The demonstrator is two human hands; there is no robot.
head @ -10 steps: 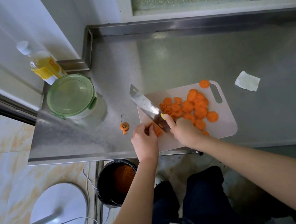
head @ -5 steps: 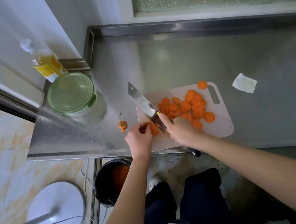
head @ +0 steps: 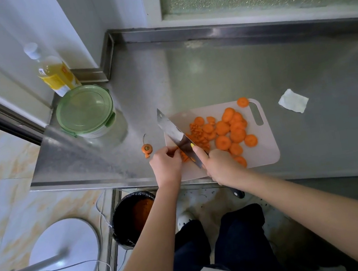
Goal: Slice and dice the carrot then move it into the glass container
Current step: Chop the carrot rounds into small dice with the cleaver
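A pale cutting board (head: 267,154) lies on the steel counter and carries several round carrot slices (head: 237,134) and a small heap of diced carrot (head: 197,132). My right hand (head: 220,164) grips a cleaver (head: 173,134) by the handle, forefinger along the blade, which is angled up and to the left. My left hand (head: 166,164) pinches carrot pieces (head: 184,157) at the board's left edge, right beside the blade. The glass container (head: 86,112) with a green lid on it stands at the counter's left.
A carrot top (head: 147,149) lies on the counter left of the board. An oil bottle (head: 53,70) stands behind the container and a white paper scrap (head: 293,101) lies to the right. A black bin (head: 132,216) and a fan base (head: 63,257) sit on the floor.
The cleaver and both hands stay at the board's left edge; the blade has shifted slightly against the carrot pieces under my left fingers. The camera view has moved a little.
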